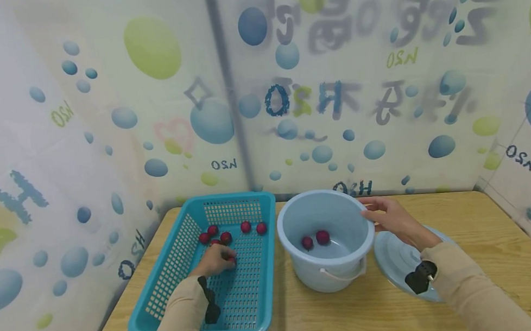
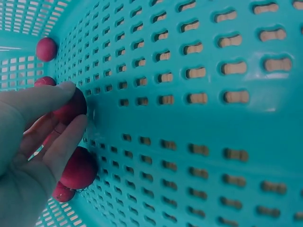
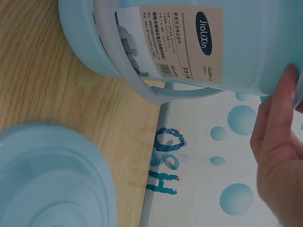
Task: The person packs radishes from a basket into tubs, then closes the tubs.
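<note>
My left hand [image 1: 213, 260] reaches down into the turquoise plastic basket [image 1: 271, 279] and pinches a small round red radish [image 2: 75, 106] between thumb and fingers. Several more radishes lie around it on the basket floor, one of them a larger radish [image 2: 79, 169] just beside the fingers. To the right stands a pale blue bucket [image 1: 325, 278], upright, with two radishes [image 1: 323, 237] at its bottom. At the bucket's right rim, my right hand [image 1: 393, 220] grips the edge, and the right wrist view shows fingers against the outer wall under the rim.
A round pale blue lid [image 1: 394, 260] lies on the wooden table [image 1: 480, 239], partly under the right forearm. The bucket's handle [image 1: 344, 276] hangs down at the front. A patterned wall sheet [image 1: 323, 153] rises right behind the table.
</note>
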`<control>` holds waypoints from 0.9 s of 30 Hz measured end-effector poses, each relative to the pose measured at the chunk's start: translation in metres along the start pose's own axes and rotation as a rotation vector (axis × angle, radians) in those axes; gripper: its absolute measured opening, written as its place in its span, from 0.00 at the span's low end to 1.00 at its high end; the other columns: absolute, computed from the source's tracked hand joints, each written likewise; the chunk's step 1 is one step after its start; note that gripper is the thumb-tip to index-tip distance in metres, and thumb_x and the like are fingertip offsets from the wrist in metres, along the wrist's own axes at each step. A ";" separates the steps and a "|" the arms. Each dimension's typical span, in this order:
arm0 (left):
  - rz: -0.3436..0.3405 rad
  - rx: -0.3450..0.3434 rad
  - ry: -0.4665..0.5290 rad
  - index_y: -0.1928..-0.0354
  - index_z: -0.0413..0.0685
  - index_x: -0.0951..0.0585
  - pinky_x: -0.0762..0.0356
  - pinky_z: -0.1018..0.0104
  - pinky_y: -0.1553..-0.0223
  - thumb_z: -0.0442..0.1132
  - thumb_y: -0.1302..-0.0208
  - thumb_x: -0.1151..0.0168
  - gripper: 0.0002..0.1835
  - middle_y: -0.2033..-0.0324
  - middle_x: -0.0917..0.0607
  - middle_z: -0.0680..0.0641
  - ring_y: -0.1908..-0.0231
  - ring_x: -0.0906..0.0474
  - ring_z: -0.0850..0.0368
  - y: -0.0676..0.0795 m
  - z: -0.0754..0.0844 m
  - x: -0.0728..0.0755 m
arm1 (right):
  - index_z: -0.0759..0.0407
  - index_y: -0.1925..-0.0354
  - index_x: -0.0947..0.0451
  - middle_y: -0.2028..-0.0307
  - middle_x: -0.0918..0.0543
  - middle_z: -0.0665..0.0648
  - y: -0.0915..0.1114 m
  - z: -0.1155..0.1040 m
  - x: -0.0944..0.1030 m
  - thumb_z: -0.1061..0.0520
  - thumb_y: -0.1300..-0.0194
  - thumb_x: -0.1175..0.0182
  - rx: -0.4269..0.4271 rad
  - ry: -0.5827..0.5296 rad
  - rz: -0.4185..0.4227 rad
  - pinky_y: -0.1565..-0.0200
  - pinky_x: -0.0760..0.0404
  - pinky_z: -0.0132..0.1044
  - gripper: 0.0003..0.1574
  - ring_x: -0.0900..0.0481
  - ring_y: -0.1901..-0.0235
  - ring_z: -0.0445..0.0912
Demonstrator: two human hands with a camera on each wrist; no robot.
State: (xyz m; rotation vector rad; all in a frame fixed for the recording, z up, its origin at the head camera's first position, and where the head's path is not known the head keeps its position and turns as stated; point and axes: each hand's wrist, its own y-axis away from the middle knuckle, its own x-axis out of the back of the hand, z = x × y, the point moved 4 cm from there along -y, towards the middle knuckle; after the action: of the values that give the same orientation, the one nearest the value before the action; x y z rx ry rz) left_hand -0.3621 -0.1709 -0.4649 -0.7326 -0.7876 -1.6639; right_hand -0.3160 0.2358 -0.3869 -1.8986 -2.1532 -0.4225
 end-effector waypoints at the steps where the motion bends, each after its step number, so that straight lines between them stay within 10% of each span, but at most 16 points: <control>1: 0.004 -0.008 0.009 0.64 0.39 0.18 0.24 0.58 0.63 0.27 0.53 0.37 0.11 0.72 0.19 0.48 0.70 0.25 0.57 0.000 0.000 0.000 | 0.64 0.41 0.38 0.50 0.32 0.67 0.000 0.000 0.000 0.54 0.37 0.47 0.000 0.000 0.000 0.60 0.21 0.43 0.29 0.26 0.58 0.52; 15: 0.156 -0.063 0.094 0.61 0.37 0.19 0.26 0.53 0.59 0.28 0.56 0.36 0.15 0.69 0.19 0.46 0.62 0.24 0.51 0.003 0.017 0.015 | 0.63 0.40 0.39 0.50 0.31 0.67 0.001 0.000 0.001 0.54 0.37 0.48 -0.002 0.006 0.002 0.59 0.22 0.43 0.29 0.27 0.57 0.53; 27: 0.159 -0.188 0.161 0.58 0.36 0.21 0.24 0.58 0.62 0.31 0.51 0.36 0.16 0.68 0.18 0.46 0.65 0.22 0.53 0.008 0.038 0.026 | 0.64 0.40 0.39 0.50 0.31 0.68 0.001 0.000 0.000 0.54 0.37 0.47 0.009 -0.007 -0.006 0.59 0.22 0.43 0.29 0.26 0.57 0.54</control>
State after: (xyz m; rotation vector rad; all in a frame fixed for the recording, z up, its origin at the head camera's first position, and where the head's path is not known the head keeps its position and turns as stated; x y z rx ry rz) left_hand -0.3575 -0.1566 -0.4209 -0.7602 -0.4526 -1.6431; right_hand -0.3149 0.2357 -0.3870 -1.8915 -2.1621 -0.4071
